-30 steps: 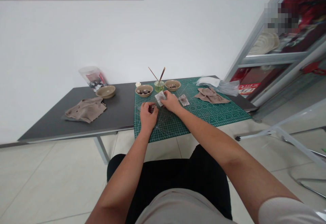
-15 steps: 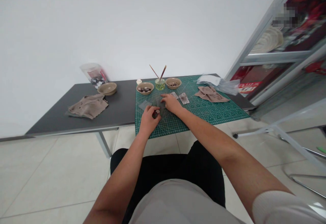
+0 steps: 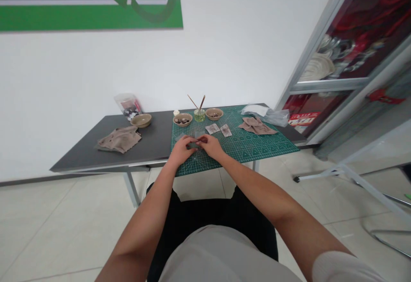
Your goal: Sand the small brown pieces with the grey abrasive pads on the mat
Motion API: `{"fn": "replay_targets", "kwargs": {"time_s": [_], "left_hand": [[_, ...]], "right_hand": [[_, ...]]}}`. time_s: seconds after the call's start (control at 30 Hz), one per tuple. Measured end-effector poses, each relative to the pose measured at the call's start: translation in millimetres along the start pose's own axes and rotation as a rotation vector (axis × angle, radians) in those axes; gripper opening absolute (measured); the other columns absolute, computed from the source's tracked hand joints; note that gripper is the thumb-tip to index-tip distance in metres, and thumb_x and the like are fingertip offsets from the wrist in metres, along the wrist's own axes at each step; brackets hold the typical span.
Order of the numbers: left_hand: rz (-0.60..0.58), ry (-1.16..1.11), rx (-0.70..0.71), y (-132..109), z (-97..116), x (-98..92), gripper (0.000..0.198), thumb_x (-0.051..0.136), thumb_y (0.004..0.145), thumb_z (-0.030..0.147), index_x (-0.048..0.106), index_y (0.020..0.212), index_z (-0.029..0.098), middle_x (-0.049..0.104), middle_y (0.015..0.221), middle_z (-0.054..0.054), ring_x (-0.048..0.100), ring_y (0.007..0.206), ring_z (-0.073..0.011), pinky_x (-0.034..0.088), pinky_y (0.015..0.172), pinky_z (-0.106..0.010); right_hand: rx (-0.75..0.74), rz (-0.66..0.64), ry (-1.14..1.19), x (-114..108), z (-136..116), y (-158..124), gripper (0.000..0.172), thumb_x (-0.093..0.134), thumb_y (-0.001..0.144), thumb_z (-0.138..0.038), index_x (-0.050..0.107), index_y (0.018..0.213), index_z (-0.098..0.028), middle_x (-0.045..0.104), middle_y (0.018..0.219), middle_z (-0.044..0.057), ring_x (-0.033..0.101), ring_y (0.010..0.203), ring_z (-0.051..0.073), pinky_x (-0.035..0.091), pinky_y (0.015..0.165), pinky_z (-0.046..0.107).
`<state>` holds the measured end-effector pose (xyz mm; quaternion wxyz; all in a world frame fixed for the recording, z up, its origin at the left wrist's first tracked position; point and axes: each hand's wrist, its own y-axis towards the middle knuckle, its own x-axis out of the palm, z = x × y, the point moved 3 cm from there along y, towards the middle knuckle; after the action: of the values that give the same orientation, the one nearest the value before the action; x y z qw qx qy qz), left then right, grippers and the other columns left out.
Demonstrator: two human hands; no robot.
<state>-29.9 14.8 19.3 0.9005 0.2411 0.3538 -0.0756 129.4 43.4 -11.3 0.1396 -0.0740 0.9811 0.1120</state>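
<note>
Over the front of the green cutting mat [image 3: 247, 147], my left hand [image 3: 181, 150] and my right hand [image 3: 210, 145] meet at the fingertips. A small dark piece, mostly hidden by the fingers, is pinched in my left hand. My right hand's fingers are closed against it from the other side; what they grip is too small to make out. Just behind the hands lies a grey translucent square [image 3: 199, 134]. Another grey sheet [image 3: 180, 137] is partly covered by my left hand. Two speckled whitish squares, one left [image 3: 212, 128] and one right [image 3: 226, 130], lie beyond my right hand.
Behind the hands stand a bowl of dark pieces [image 3: 183, 120], a glass with two brushes [image 3: 199, 115] and a second bowl [image 3: 214, 114]. A brown cloth [image 3: 257, 126] and plastic bag [image 3: 272, 116] lie right. Leftward are another cloth [image 3: 120, 139], a bowl [image 3: 141, 120] and a clear tub [image 3: 128, 105].
My right hand has left the grey square and come back toward me, and its fingers now meet those of my left hand. The camera view has tilted up.
</note>
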Motion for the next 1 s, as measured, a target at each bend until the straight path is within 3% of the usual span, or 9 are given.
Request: {"fn": "replay_targets", "kwargs": {"time_s": [0.1, 0.23, 0.37, 0.53, 0.77, 1.0], "left_hand": [[0.076, 0.167, -0.067, 10.6, -14.6, -15.4, 0.037, 0.067, 0.080, 0.030, 0.065, 0.115, 0.019, 0.064, 0.120, -0.009, 0.058, 0.116, -0.0263, 0.047, 0.103, -0.042], [-0.076, 0.255, -0.125, 20.6, -35.5, -12.1, 0.066, 0.072, 0.077, 0.035, 0.053, 0.136, 0.015, 0.052, 0.142, -0.014, 0.046, 0.133, -0.0302, 0.037, 0.114, -0.043], [-0.096, 0.314, -0.176, 21.6, -46.6, -4.4, 0.054, 0.060, 0.086, 0.031, 0.053, 0.137, 0.015, 0.056, 0.139, -0.014, 0.051, 0.129, -0.0272, 0.038, 0.112, -0.040], [-0.067, 0.447, -0.265, 25.1, -52.3, -2.5, 0.058, 0.059, 0.087, 0.044, 0.052, 0.139, 0.020, 0.048, 0.148, -0.014, 0.040, 0.138, -0.0337, 0.035, 0.112, -0.050], [0.037, 0.376, -0.149, 23.1, -52.4, -0.3, 0.041, 0.058, 0.088, 0.035, 0.060, 0.125, 0.016, 0.062, 0.128, -0.018, 0.055, 0.121, -0.0314, 0.042, 0.104, -0.048], [0.105, 0.299, -0.173, 14.6, -43.5, -6.5, 0.026, 0.068, 0.078, 0.032, 0.062, 0.101, 0.020, 0.065, 0.105, -0.010, 0.062, 0.098, -0.0262, 0.049, 0.089, -0.039]], "right_hand": [[0.017, 0.038, 0.095, -11.1, 6.2, -0.3, 0.014, 0.068, 0.075, -0.025, 0.068, 0.088, -0.019, 0.068, 0.073, 0.000, 0.062, 0.064, 0.015, 0.051, 0.067, 0.030], [0.006, -0.001, 0.137, -13.7, 10.6, -0.8, 0.017, 0.069, 0.073, -0.027, 0.070, 0.088, -0.018, 0.069, 0.076, 0.002, 0.063, 0.067, 0.016, 0.052, 0.070, 0.031], [-0.017, 0.020, 0.082, -12.9, 12.5, -1.1, 0.025, 0.071, 0.071, -0.029, 0.072, 0.093, -0.018, 0.069, 0.077, 0.002, 0.063, 0.070, 0.016, 0.051, 0.074, 0.031], [0.000, 0.033, 0.057, -13.1, 13.5, 0.4, 0.026, 0.071, 0.070, -0.028, 0.071, 0.093, -0.017, 0.069, 0.077, 0.002, 0.063, 0.071, 0.015, 0.050, 0.072, 0.029], [0.031, 0.011, -0.058, -12.4, 9.4, 8.1, 0.020, 0.067, 0.074, -0.022, 0.070, 0.093, -0.018, 0.070, 0.079, 0.000, 0.063, 0.068, 0.013, 0.050, 0.070, 0.028], [0.011, -0.047, -0.246, -9.9, 4.6, 32.6, 0.021, 0.065, 0.080, -0.022, 0.070, 0.099, -0.016, 0.067, 0.072, -0.001, 0.059, 0.057, 0.013, 0.048, 0.066, 0.028]]}}
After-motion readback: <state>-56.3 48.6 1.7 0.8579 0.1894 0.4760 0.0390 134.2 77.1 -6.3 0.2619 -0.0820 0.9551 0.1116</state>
